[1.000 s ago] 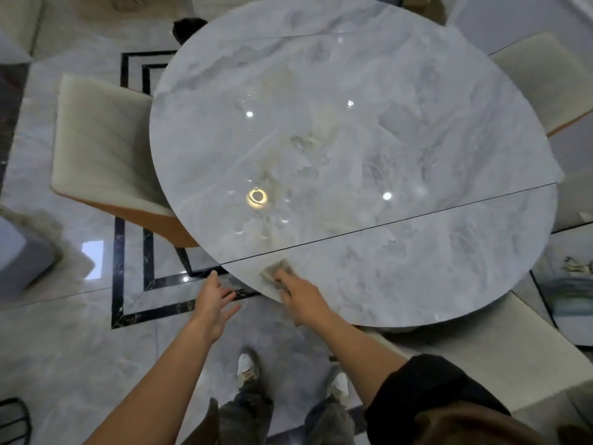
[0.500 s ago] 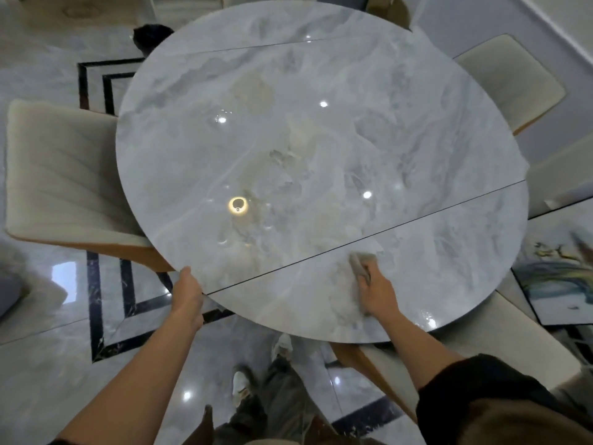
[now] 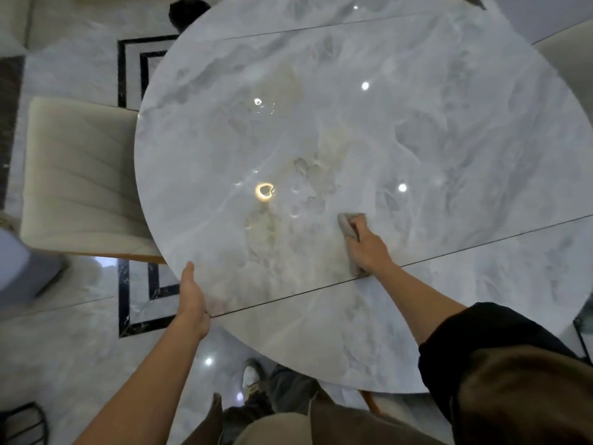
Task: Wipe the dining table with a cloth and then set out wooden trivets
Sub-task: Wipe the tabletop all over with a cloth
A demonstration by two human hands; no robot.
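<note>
Looking down from the head camera, most of the grey-beige cloth (image 3: 346, 223) is hidden under my right hand (image 3: 369, 250). One folded end pokes out past my fingertips and a strip shows beside my wrist. My fingers curl down over it and press it onto the round grey marble-patterned dining table (image 3: 321, 123). It sits on the near-right part of the top, just on the far side of a thin dark seam (image 3: 449, 253) that crosses the slab.

My left hand (image 3: 192, 297) lies against the near-left rim where that seam meets the edge. Its fingers run fairly straight along the curve and hold nothing. I cannot tell whether my thumb hooks under the rim.

The table's far and right edges run out of frame. Lights glare off the polish. I cannot tell whether the pale beige patches near the middle are veining or smears. My black sleeve (image 3: 481, 342) covers part of the near-right edge.

A cream upholstered chair (image 3: 80, 175) stands at the left, its seat partly under the rim. Another cream chair (image 3: 568, 53) at the upper right is cut off by the frame. A dark rounded thing (image 3: 187, 12) beyond the far-left rim is too blurred to name. Between the left chair and my legs lies open glossy marble floor (image 3: 80, 332) with a black inlaid border.
</note>
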